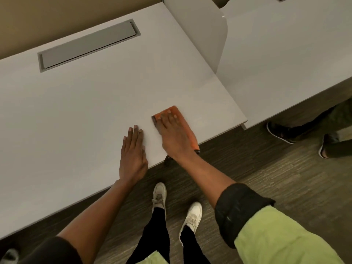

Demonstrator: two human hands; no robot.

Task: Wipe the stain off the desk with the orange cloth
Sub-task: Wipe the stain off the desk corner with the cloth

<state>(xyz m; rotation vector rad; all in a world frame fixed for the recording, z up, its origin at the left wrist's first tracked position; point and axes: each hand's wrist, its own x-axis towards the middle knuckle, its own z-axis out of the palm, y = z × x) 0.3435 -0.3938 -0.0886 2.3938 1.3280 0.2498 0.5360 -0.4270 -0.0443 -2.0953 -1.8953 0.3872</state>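
The orange cloth (182,121) lies folded flat on the white desk (76,111) near its front right corner, and one end hangs over the front edge. My right hand (172,134) presses flat on top of the cloth, fingers spread, covering most of it. My left hand (133,151) rests flat on the bare desk just left of the cloth, fingers together, holding nothing. I see no clear stain on the desk; the part under the cloth is hidden.
A grey cable hatch (87,45) is set into the desk at the back. A white divider panel (205,35) separates this desk from a neighbouring desk (285,63) on the right. Another person's feet (282,132) stand at the right; my own shoes (160,195) are below.
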